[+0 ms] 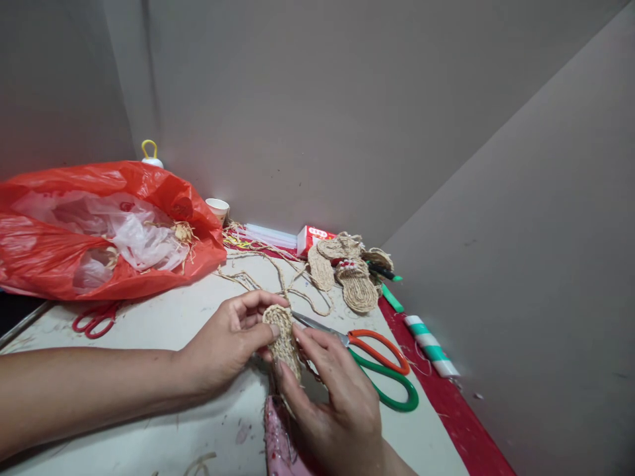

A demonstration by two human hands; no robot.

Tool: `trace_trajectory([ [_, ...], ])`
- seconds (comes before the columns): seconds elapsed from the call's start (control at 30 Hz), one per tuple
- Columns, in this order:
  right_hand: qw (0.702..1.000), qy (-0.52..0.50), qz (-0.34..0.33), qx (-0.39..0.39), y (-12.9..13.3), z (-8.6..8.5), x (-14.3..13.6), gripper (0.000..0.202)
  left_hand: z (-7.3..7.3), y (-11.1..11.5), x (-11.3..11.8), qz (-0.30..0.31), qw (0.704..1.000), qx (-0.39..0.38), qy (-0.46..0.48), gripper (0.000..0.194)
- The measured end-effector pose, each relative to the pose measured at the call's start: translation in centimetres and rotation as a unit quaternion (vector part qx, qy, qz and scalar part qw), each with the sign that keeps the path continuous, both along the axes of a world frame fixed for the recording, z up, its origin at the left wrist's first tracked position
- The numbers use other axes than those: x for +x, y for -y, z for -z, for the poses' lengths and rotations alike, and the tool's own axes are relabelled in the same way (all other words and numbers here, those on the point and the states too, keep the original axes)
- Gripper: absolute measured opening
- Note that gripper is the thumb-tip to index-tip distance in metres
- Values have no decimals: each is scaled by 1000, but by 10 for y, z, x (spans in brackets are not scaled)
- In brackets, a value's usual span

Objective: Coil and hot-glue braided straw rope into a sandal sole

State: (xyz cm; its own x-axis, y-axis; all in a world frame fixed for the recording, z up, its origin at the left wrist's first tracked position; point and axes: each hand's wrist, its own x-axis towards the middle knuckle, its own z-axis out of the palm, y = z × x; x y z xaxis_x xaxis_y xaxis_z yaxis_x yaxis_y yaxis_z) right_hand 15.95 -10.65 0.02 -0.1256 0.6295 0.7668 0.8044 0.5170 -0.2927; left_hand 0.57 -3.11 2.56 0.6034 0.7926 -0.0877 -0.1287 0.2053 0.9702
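A small oval sole of braided straw [284,344] is held upright over the table, between both hands. My left hand [238,330] pinches its upper left edge, thumb on the near face. On the right side and lower part, my right hand [335,387] grips it with thumb and fingers. A straw cord [282,281] runs from the sole's top back across the table. Scissors [367,350] with one orange and one green handle lie just behind my right hand. Beneath the hands is a pink object [280,436], partly hidden, whose kind I cannot make out.
A red plastic bag [198,264] with straw scraps fills the left side, with small red scissors [96,320] before it. Finished-looking straw slippers [358,287] are piled at the back by a red and white box [311,238]. A green-and-white roll [430,345] lies along the right wall.
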Motion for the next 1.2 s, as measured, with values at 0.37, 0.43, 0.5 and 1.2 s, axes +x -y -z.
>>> trace_trajectory([
  [0.37, 999, -20, 25, 31, 2, 6, -3, 44, -5, 1, 2, -20, 1000, -14, -5, 34],
  [0.43, 999, -21, 20, 43, 1, 7, -3, 47, -4, 0, 2, -20, 1000, -17, 2, 35],
  [0.5, 999, -7, 15, 45, 1, 8, -3, 51, -3, 1, 2, -18, 1000, -23, 11, 35],
  [1.2, 998, 50, 8, 22, -6, -1, 13, 53, -21, -10, -5, 10, 999, 14, -34, 36],
])
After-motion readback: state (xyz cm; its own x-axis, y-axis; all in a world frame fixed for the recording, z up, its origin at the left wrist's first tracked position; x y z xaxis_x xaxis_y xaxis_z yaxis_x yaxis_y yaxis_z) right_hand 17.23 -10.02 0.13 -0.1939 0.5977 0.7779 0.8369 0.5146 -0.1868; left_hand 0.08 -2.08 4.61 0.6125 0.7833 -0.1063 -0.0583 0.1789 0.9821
